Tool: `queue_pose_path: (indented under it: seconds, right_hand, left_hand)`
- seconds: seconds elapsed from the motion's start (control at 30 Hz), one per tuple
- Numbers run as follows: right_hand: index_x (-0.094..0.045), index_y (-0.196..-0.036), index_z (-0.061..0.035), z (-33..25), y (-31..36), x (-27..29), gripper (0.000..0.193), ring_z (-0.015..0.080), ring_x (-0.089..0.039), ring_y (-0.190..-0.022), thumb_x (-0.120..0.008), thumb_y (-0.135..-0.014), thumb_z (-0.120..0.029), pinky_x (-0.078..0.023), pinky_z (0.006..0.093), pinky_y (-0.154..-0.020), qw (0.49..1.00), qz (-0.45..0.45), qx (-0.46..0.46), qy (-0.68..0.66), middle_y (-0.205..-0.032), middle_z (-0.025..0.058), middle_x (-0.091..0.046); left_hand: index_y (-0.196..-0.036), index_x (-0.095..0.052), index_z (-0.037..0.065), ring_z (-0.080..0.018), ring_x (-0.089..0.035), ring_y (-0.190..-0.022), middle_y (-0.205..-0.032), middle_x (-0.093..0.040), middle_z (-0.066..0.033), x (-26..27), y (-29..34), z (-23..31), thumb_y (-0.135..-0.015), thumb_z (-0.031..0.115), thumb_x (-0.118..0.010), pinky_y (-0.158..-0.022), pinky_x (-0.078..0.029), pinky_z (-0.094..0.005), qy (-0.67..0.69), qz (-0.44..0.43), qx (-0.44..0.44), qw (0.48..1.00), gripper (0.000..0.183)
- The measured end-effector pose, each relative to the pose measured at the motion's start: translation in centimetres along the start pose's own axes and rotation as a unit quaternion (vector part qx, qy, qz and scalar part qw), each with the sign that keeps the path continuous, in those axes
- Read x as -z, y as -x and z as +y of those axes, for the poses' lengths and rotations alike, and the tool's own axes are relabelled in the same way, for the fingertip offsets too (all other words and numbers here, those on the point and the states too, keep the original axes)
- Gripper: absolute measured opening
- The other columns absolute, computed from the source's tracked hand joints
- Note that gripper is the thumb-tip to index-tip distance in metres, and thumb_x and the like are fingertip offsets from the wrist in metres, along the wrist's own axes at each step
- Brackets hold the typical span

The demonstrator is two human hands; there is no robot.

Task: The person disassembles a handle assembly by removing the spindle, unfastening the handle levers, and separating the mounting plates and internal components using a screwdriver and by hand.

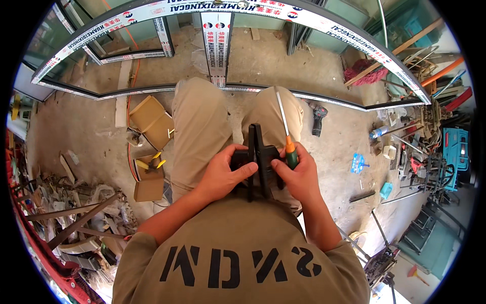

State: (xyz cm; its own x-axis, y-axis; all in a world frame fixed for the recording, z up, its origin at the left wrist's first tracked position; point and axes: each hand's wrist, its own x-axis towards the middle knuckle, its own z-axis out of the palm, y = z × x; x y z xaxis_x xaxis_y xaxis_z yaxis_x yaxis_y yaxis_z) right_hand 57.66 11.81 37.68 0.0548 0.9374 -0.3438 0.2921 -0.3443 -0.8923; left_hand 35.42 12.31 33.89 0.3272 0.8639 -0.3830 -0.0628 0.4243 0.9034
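Note:
Above my lap, my left hand [225,171] is closed round the left side of a black fitting [259,157] with two long narrow bars and blocky sides, much like a pair of door handles. My right hand [298,172] grips a screwdriver [290,147] by its orange and green handle, its long shank pointing up and away over my right knee. The thumb of that same hand presses the fitting's right side. My fingers hide part of the fitting's edges.
A large dark frame [217,50] with glass panes and printed film stands beyond my knees. On the floor lie a cordless drill [318,120], an open cardboard box [152,121] and yellow-handled tools [150,164]. Scrap [96,218] is heaped at left; a teal case [455,152] stands right.

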Motion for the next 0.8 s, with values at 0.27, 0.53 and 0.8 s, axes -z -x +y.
queue_pose_path:
  seconds: [0.27,0.53,0.8]
  right_hand:
    - [-0.062,-0.103,-0.0034,-1.9,-3.7,2.4,0.022,0.0109,-0.054,-0.072,-0.076,-0.088,-0.012,-0.048,0.0293,-0.069,0.987,-0.029,0.069,0.141,-0.077,0.0048,-0.059]
    - [-0.065,-0.102,-0.0071,-2.5,-4.0,0.5,0.026,0.0372,-0.062,-0.086,-0.08,-0.081,-0.011,-0.049,0.0439,-0.074,0.901,-0.246,0.231,0.273,-0.087,0.014,-0.063]
    - [-0.064,-0.103,-0.0078,-1.4,-4.0,-2.4,0.029,0.0368,-0.063,-0.087,-0.077,-0.077,-0.006,-0.05,0.0475,-0.074,0.874,-0.325,0.22,0.286,-0.086,0.0135,-0.064]
  left_hand:
    - [-0.119,-0.066,0.002,-0.0062,-0.056,-0.078,-0.099,-0.074,-0.0026,4.2,3.5,0.5,-0.112,0.045,-0.048,-0.071,-0.045,-0.0223,0.121,-0.01,0.068,0.99,0.047]
    - [-0.107,-0.075,0.003,-0.005,-0.049,-0.068,-0.078,-0.06,0.006,8.8,6.5,1.5,-0.11,0.048,-0.05,-0.064,-0.04,-0.0226,0.071,0.21,-0.006,0.975,0.052]
    - [-0.113,-0.073,0.006,-0.0086,-0.064,-0.08,-0.095,-0.073,0.0002,10.6,6.7,-3.7,-0.109,0.045,-0.055,-0.071,-0.052,-0.026,0.279,0.256,0.108,0.919,0.043]
